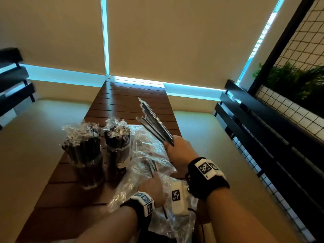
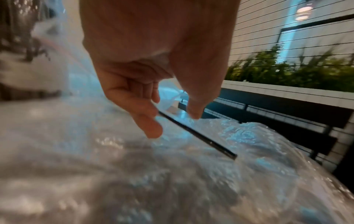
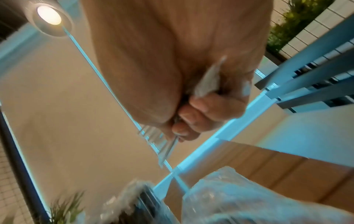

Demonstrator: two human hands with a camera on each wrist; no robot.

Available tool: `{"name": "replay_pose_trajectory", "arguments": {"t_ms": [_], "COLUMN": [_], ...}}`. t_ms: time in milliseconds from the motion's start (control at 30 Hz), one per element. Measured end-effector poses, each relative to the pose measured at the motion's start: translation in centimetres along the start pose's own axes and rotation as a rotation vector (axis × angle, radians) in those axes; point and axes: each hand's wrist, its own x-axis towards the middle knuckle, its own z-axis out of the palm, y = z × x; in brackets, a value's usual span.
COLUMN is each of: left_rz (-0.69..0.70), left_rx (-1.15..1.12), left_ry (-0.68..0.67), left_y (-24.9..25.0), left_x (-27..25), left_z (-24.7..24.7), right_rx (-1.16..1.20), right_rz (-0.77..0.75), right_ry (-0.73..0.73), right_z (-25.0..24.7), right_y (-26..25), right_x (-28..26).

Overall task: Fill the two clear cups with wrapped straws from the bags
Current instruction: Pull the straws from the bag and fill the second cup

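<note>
Gripping a fanned bundle of dark plastic-wrapped straws, the right hand had its fingers curled tight round the lower ends; light, slippery things, probably best held low. Left of those fingers stood 2 clear plastic cups, already packed full. In the left wrist view, the left hand hung loosely open above 1 dark straw inside the crinkled clear plastic bag. The right wrist view showed fingers clenched around wrappers.
</note>
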Motion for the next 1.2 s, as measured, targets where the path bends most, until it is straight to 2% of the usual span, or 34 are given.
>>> {"name": "replay_pose_trajectory", "arguments": {"t_ms": [133,333,400,467,533,567,600,633,700,767,833,967,1100,1200], "left_rz": [-0.040,0.098,0.112,0.104,0.037,0.018,0.013,0.033,0.118,0.222,0.275,0.249,0.134,0.197], "left_rx": [-0.038,0.225,0.234,0.237,0.035,-0.153,-0.437,-0.702,-1.021,-1.253,-1.444,-1.588,-1.629,-1.537], "left_ry": [-0.052,-0.198,-0.149,0.002,0.214,0.317,0.382,0.398,0.367,0.345,0.401,0.566,0.688,0.834], "left_y": [0.2,0.3,-0.6,-2.3,-4.5,-5.3,-6.1,-6.7,-6.5,-6.2,-6.2,-7.3,-8.0,-8.4], "left_x": [0.1,-4.1,-5.3,-6.9,-7.7,-8.2,-8.8,-8.9,-9.8,-10.1,-10.8,-11.2,-11.3,-12.1], "left_z": [-0.3,-11.4,-15.2,-19.2,-22.3,-23.7,-24.4,-24.6,-24.2,-23.4,-23.2,-22.9,-22.9,-23.5], "right_rx": [0.069,0.215,0.278,0.353,0.418,0.451,0.475,0.486,0.502,0.503,0.451,0.455,0.492,0.470], "right_rz": [0.012,-0.023,-0.065,-0.111,-0.151,-0.174,-0.200,-0.239,-0.343,-0.429,-0.445,-0.466,-0.502,-0.401], "right_ry": [0.058,0.180,0.235,0.316,0.395,0.424,0.446,0.465,0.470,0.411,0.343,0.294,0.225,0.109], "right_z": [2.1,2.6,2.5,1.9,1.4,1.4,1.5,1.8,2.4,2.7,3.3,5.8,6.7,7.2], "right_y": [2.2,2.2,0.8,-1.2,-3.3,-4.5,-5.9,-7.3,-9.8,-12.1,-13.5,-14.4,-14.9,-14.3], "right_x": [-0.4,-0.8,-1.0,-1.5,-2.1,-2.4,-2.7,-3.1,-4.1,-5.5,-6.4,-6.4,-6.1,-5.4]}}
